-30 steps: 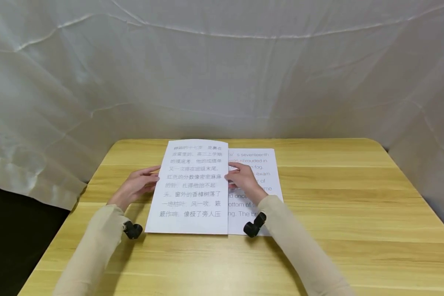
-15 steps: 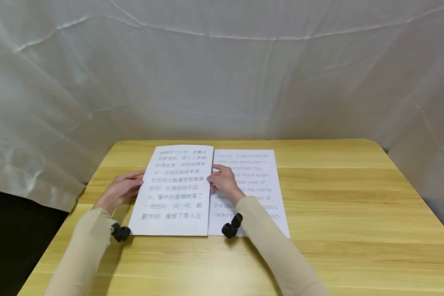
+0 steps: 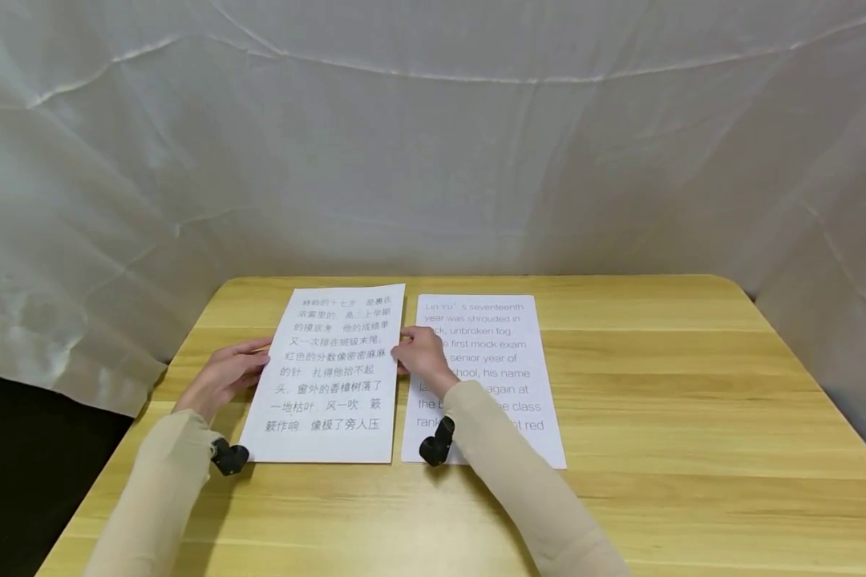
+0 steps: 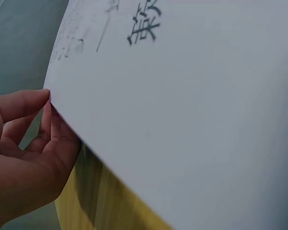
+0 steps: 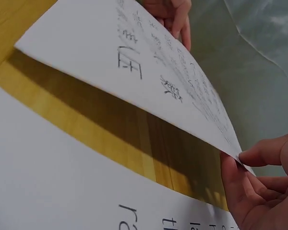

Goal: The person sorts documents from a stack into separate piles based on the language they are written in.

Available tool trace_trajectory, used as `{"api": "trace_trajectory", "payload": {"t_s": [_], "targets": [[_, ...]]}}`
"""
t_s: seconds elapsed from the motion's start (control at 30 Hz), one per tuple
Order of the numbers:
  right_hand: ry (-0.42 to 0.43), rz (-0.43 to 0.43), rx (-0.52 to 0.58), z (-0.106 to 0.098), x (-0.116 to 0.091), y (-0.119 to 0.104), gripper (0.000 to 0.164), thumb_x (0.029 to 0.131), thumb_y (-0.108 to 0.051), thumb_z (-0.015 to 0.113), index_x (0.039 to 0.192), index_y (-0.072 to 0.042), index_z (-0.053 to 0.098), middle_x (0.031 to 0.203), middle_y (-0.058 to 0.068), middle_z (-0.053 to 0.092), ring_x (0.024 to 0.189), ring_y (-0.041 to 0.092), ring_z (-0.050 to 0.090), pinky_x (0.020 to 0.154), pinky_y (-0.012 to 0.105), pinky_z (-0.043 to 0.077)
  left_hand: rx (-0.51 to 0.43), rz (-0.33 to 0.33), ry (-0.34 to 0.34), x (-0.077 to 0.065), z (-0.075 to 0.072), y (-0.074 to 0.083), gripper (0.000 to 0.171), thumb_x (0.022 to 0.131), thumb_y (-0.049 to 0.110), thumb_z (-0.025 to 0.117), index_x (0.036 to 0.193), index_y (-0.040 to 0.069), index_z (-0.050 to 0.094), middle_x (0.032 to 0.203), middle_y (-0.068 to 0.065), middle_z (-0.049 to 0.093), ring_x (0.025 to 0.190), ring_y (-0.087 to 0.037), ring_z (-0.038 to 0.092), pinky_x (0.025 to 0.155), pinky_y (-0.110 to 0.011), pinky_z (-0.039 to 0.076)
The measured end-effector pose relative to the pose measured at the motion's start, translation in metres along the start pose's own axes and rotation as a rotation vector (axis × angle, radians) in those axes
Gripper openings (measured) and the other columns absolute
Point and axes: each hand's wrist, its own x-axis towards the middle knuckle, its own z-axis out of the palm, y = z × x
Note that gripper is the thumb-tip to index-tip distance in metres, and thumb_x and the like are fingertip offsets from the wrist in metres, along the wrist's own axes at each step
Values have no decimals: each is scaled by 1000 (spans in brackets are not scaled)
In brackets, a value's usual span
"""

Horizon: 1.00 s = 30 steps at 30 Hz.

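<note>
A white sheet of paper printed with Chinese text (image 3: 325,377) is held between both hands, bowed and raised off the table along its side edges. My left hand (image 3: 227,375) pinches its left edge, thumb above and fingers beneath, as the left wrist view shows. On the opposite edge, my right hand (image 3: 424,359) pinches the paper between thumb and fingers; the right wrist view shows a shadowed gap under that edge. A second sheet, printed in English (image 3: 505,361), lies flat on the table just to the right, partly covered by my right hand and sleeve.
The light wooden table (image 3: 664,401) extends to the right of both sheets. A pale cloth curtain (image 3: 433,160) hangs behind it. Black wrist cameras (image 3: 436,442) sit on both wrists, and a dark area (image 3: 36,465) lies past the table's left edge.
Both hands have carried the Chinese sheet leftward, off the English one. A strip of table now shows between the two sheets, and more English text is uncovered.
</note>
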Motion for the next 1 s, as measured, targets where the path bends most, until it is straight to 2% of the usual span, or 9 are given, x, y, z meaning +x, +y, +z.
{"api": "trace_trajectory", "payload": {"t_s": [0.4, 0.47, 0.53, 0.57, 0.6, 0.67, 0.8, 0.87, 1.0], "targets": [[-56, -29, -64, 7, -2, -2, 50, 86, 3, 61, 135, 8, 49, 66, 7, 57, 56, 20, 63, 57, 29, 55, 45, -1, 31, -2, 0, -2, 52, 101, 10, 49, 149, 1, 31, 107, 1, 61, 87, -9, 61, 76, -23, 51], [-61, -40, -66, 6, -2, -2, 32, 86, 4, 60, 117, 10, 59, 62, 4, 52, 57, 21, 63, 58, 29, 56, 53, -8, 47, -1, -1, -2, 52, 101, 11, 49, 150, 2, 31, 112, -3, 61, 87, -9, 61, 76, -23, 51], [-72, -47, -69, 5, -2, -2, 5, 86, 5, 59, 90, 8, 60, 59, 1, 47, 58, 23, 64, 59, 31, 56, 66, -16, 62, 0, -2, -2, 52, 101, 12, 49, 150, 4, 32, 117, -6, 59, 87, -10, 61, 76, -23, 51], [-79, -52, -74, 4, -2, -1, 9, 86, 5, 59, 78, 5, 56, 57, 1, 45, 58, 24, 64, 59, 31, 57, 71, -17, 66, 0, -2, -2, 52, 101, 13, 49, 150, 4, 32, 118, -7, 59, 87, -11, 61, 75, -23, 51], [-85, -56, -85, 4, -2, 0, 20, 86, 5, 59, 69, 0, 50, 56, 1, 45, 59, 24, 65, 60, 31, 57, 75, -17, 69, 0, -1, -2, 53, 101, 13, 50, 150, 4, 32, 118, -7, 59, 87, -11, 60, 75, -24, 51], [-96, -66, -106, 2, -2, 2, 34, 87, 4, 59, 60, -7, 43, 56, 2, 48, 59, 25, 65, 59, 31, 57, 75, -15, 68, 1, -1, -3, 52, 101, 13, 50, 150, 4, 33, 114, -5, 61, 86, -12, 60, 74, -24, 51], [-112, -99, -170, -2, -1, 4, 37, 87, 2, 59, 55, -11, 43, 54, 4, 51, 54, 21, 62, 56, 27, 55, 66, 1, 50, 2, -2, -4, 53, 100, 13, 51, 149, 1, 33, 99, 4, 65, 82, -10, 61, 72, -25, 52], [-114, -111, -199, -3, 0, 5, 38, 85, 2, 58, 55, -12, 39, 52, 2, 47, 52, 18, 58, 53, 24, 50, 77, 6, 49, 2, -4, -4, 54, 100, 15, 52, 148, -2, 33, 96, 5, 64, 82, -9, 61, 72, -24, 52], [-122, -112, -211, -6, -1, 2, 41, 83, 3, 58, 57, -14, 31, 50, -3, 40, 51, 14, 50, 50, 19, 41, 168, 5, 50, -1, -9, -5, 53, 102, 19, 50, 145, -8, 34, 114, -10, 60, 89, -11, 58, 75, -23, 51]]}}
